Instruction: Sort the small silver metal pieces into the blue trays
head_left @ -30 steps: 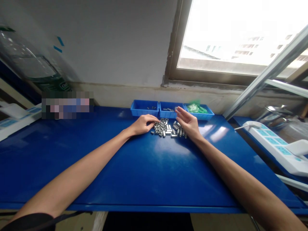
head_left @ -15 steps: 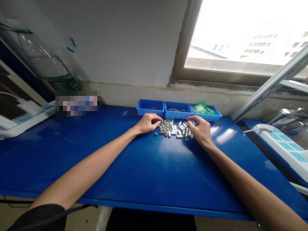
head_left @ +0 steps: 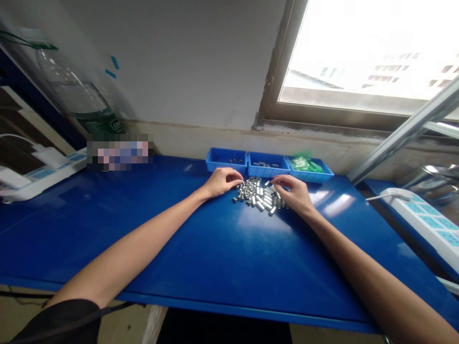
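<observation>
A loose pile of small metal parts lies on the blue table between my hands. Short screw-like pieces (head_left: 246,190) make up its left part, and longer silvery cylindrical pieces (head_left: 263,200) its right part. At the pile's left edge, my left hand (head_left: 221,182) has thumb and forefinger drawn together at the screw-like pieces; anything between the tips is too small to make out. My right hand (head_left: 294,192) is over the right edge, fingers curled and thumb close to them. One small metal piece (head_left: 267,183) is right by its fingertips; whether it is gripped I cannot tell.
Three blue bins stand behind the pile: the left bin (head_left: 226,166) and middle bin (head_left: 268,170) hold a few metal parts, the right bin (head_left: 315,176) a green bag (head_left: 303,163). Power strips (head_left: 426,217) lie at both sides. A large bottle (head_left: 77,91) stands back left.
My right hand has moved slightly left over the cylindrical pieces, and several of them have shifted and spread toward the front. My left hand stays at the screw-like pieces. The view has shifted slightly.
</observation>
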The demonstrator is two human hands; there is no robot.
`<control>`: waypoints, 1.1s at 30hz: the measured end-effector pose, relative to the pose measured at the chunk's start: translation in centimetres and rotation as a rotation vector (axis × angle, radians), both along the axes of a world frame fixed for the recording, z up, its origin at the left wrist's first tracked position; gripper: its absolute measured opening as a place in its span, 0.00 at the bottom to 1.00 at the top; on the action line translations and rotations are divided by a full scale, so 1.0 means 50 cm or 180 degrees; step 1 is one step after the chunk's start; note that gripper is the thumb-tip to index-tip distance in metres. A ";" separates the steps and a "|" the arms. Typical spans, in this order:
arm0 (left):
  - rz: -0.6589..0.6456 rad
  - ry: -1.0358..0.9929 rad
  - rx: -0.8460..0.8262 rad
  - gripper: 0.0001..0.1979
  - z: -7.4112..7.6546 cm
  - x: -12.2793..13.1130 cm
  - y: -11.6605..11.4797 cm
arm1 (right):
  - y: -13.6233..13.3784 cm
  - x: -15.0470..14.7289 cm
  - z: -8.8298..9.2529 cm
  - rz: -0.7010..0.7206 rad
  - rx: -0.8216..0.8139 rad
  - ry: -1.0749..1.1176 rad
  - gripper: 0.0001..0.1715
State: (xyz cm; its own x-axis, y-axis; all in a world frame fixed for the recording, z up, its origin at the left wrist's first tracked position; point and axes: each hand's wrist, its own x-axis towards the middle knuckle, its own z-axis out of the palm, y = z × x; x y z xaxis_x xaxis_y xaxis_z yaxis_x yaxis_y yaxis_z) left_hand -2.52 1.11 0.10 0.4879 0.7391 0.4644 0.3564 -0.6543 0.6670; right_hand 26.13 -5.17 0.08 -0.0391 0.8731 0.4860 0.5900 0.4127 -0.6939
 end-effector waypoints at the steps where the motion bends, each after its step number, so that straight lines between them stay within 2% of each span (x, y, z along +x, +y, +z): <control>1: -0.0001 0.0021 0.0019 0.09 0.001 0.000 0.000 | 0.001 -0.001 -0.001 -0.0140 0.0063 -0.0129 0.10; 7: -0.0002 0.0087 0.0099 0.08 0.004 0.000 -0.002 | 0.001 0.000 -0.002 -0.0507 0.0438 -0.0743 0.11; 10: -0.0007 0.0091 0.0110 0.08 0.003 0.000 -0.002 | 0.001 0.004 -0.007 -0.0757 0.0364 -0.0869 0.12; 20: -0.0032 0.0089 0.0118 0.08 0.002 -0.001 -0.001 | 0.014 0.002 -0.019 -0.0334 -0.0053 -0.0419 0.14; 25: -0.0017 0.0110 0.0072 0.10 0.002 -0.001 0.000 | 0.020 0.006 -0.012 -0.0201 -0.0137 -0.0551 0.16; 29: 0.0023 -0.0100 -0.0246 0.14 0.003 -0.001 -0.002 | 0.021 0.014 0.002 -0.0114 -0.0241 -0.0670 0.16; 33: 0.0002 -0.0861 -0.0911 0.19 0.011 0.004 0.000 | 0.023 0.035 0.014 -0.0132 -0.0291 -0.0815 0.15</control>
State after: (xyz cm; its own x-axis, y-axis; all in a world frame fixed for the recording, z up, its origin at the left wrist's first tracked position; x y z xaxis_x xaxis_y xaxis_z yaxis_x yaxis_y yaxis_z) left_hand -2.34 1.14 0.63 0.3757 0.8576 0.3513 0.1431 -0.4282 0.8923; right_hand 27.88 -4.01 0.76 -0.1139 0.9163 0.3838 0.7661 0.3270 -0.5533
